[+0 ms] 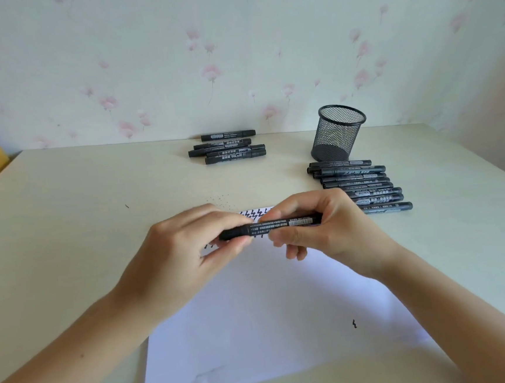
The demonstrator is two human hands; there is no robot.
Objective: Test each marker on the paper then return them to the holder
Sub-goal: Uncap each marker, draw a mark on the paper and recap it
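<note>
A black marker [274,225] lies level between both hands, just above the far part of the white paper [271,318]. My left hand [189,251] pinches its capped left end. My right hand [318,228] grips the barrel's right part. Black zigzag test marks [254,213] run along the paper's far edge, partly hidden by my fingers; one small mark [354,323] sits near the paper's right side. The black mesh holder [336,133] stands at the back right, with no markers seen in it.
A row of several black markers [357,183] lies in front of the holder. Another group of several markers [227,148] lies at the back centre, near the flowered wall. Ink specks [220,199] dot the cream table [64,223].
</note>
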